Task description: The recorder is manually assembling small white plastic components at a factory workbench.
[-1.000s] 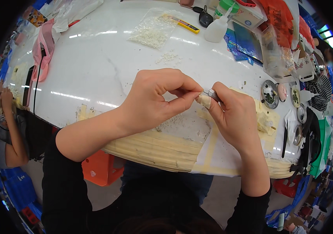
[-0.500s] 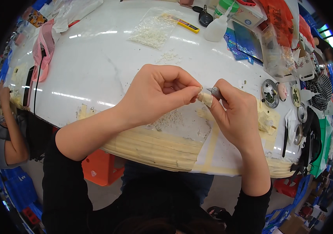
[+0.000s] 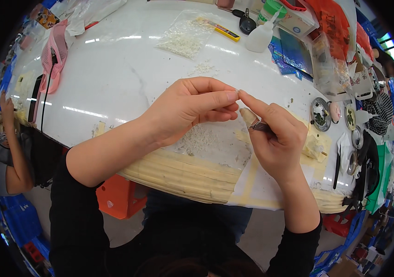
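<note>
Above the near part of the white table, my left hand (image 3: 196, 105) pinches something tiny between thumb and index fingertip; its kind is too small to make out. My right hand (image 3: 281, 136) stretches its index finger to touch that pinch. Its other fingers are curled around a small grey blade (image 3: 262, 126), tucked beside the thumb. Pale tape (image 3: 248, 116) wraps the right thumb. Below my hands lies a scatter of tiny white bits (image 3: 199, 141), with another small heap of white bits (image 3: 202, 69) farther off.
Far ahead lie a clear bag of white bits (image 3: 182, 42), a yellow tube (image 3: 227, 33), a car key (image 3: 247, 23) and a white squeeze bottle (image 3: 259, 38). Metal dishes (image 3: 321, 114) stand at right. A pink mesh item (image 3: 54, 57) and another person's arm (image 3: 13, 134) are at left.
My right index finger has straightened to reach the left fingertips, and the blade has swung back toward the right palm. My left hand has turned slightly, its lower fingers loosening. The view shifted a little.
</note>
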Available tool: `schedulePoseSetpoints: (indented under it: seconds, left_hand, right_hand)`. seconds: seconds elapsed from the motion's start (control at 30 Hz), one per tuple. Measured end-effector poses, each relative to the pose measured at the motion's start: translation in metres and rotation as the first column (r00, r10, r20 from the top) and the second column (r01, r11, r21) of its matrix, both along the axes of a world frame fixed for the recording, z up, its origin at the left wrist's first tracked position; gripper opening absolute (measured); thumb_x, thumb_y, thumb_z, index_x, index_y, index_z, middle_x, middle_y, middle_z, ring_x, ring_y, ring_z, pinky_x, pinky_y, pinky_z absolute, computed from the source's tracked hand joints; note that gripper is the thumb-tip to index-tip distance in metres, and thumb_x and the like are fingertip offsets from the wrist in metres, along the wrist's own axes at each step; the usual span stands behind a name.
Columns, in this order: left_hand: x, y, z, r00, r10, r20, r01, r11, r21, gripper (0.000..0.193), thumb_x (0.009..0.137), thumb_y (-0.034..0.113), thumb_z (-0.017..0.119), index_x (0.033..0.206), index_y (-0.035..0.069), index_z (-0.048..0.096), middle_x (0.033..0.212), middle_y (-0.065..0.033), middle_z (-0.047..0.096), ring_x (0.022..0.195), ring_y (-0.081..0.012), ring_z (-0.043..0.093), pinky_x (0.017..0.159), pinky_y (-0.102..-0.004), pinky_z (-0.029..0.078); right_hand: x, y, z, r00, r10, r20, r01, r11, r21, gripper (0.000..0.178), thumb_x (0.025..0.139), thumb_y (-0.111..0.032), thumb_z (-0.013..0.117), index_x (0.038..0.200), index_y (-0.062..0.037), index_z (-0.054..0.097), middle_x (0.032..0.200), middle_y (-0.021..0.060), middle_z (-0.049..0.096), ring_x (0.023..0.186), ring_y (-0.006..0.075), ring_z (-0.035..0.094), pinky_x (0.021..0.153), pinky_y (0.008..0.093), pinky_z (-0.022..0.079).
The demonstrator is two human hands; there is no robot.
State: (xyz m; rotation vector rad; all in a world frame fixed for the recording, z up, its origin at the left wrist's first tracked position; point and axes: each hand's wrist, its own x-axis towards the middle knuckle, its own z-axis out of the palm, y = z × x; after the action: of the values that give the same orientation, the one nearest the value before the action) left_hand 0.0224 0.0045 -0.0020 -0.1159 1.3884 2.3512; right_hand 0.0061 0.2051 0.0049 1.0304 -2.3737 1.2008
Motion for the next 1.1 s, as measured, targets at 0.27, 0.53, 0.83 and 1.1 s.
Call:
schedulePoseSetpoints:
  seconds: [0.27,0.53,0.83,1.1]
  left_hand:
    - [0.005,0.002,-0.003,0.966,-0.026,-0.257,-0.014,0.988,-0.153,0.019,0.094,0.012,0.061,0.106,-0.002,0.067,0.096,-0.0099,0.069,0.089,-0.0155,0.068,0.083,-0.0284,0.057]
    - [0.004,0.002,-0.001,0.974,-0.102,-0.202,0.079,0.990,-0.116,0.021,0.096,0.012,0.058,0.108,-0.003,0.066,0.097,-0.0129,0.070,0.091,-0.0189,0.069,0.082,-0.0293,0.058]
    - [0.005,0.003,-0.001,0.961,-0.119,-0.249,0.074,0.980,-0.186,0.019,0.092,0.009,0.064,0.105,-0.004,0.067,0.094,-0.0134,0.070,0.088,-0.0185,0.070,0.080,-0.0284,0.058]
    - [0.010,0.007,-0.002,0.820,-0.059,-0.569,-0.209,0.895,-0.394,0.012,0.087,0.000,0.066,0.099,-0.004,0.069,0.089,-0.0102,0.071,0.079,-0.0120,0.068,0.071,-0.0222,0.056]
  right_hand:
    - [-0.003,0.001,-0.001,1.000,0.003,-0.029,-0.004,1.000,-0.030,0.043,0.066,0.013,0.061,0.103,-0.0060,0.072,0.068,0.0031,0.060,0.053,0.0097,0.050,0.049,0.0225,0.039]
    - [-0.002,0.003,0.007,0.997,0.009,0.075,-0.008,1.000,-0.019,0.031,0.071,0.009,0.065,0.096,-0.0070,0.070,0.076,0.0052,0.065,0.056,0.0116,0.057,0.049,0.0227,0.043]
    - [-0.001,0.003,0.006,0.971,0.020,0.238,-0.011,0.999,-0.039,0.025,0.076,0.008,0.059,0.096,-0.0060,0.063,0.070,0.0045,0.062,0.053,0.0118,0.055,0.052,0.0244,0.044]
    - [0.005,-0.001,0.003,0.962,-0.003,0.274,0.023,0.997,-0.069,0.018,0.079,0.005,0.059,0.093,-0.0055,0.058,0.058,0.0024,0.052,0.049,0.0106,0.048,0.050,0.0230,0.039]
